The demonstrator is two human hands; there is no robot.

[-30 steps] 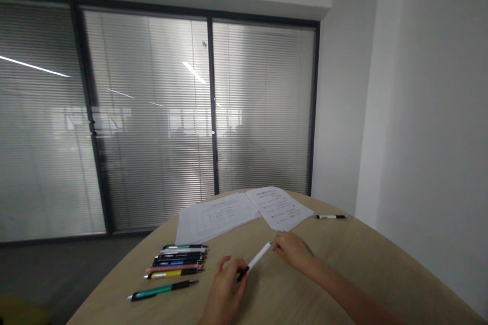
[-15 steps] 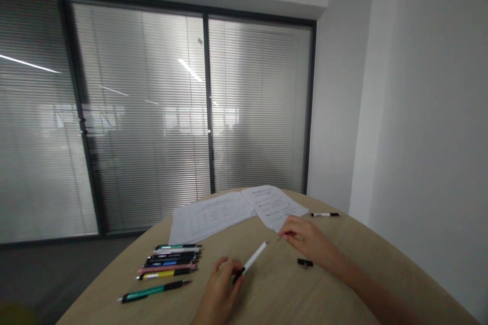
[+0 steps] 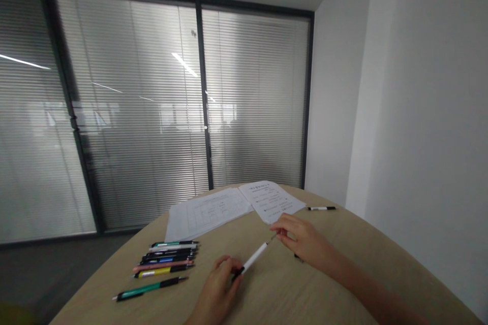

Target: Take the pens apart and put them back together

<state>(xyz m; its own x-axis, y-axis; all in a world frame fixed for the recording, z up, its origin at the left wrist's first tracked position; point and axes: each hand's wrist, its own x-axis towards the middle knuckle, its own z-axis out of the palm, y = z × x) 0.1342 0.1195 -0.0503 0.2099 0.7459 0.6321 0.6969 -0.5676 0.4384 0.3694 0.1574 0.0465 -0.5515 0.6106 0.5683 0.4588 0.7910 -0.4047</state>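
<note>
Through the head camera, my only view, I have the white pen (image 3: 254, 258) slanting above the table (image 3: 305, 294), between the two hands. The left hand (image 3: 218, 287) is closed on its black end, thumb and fingers clamped there, with the white barrel pointing up and away to the right. The right hand (image 3: 299, 237) has its thumb and finger pinched together on a thin piece (image 3: 272, 237) at the barrel's far tip; I can't tell whether the piece sits inside the barrel or only meets its mouth.

What has just changed: half a second ago those right fingertips stood apart from the barrel, and now they are back at it. The small dark part (image 3: 298, 258), in plain sight then, is now mostly covered by the right hand. I judge that the barrel's far end is open, so lining up matters more than force here.

The green pen (image 3: 150, 288) and the row of pens (image 3: 162, 271) lie left of the left hand, the papers (image 3: 209, 213) beyond, untouched.
</note>
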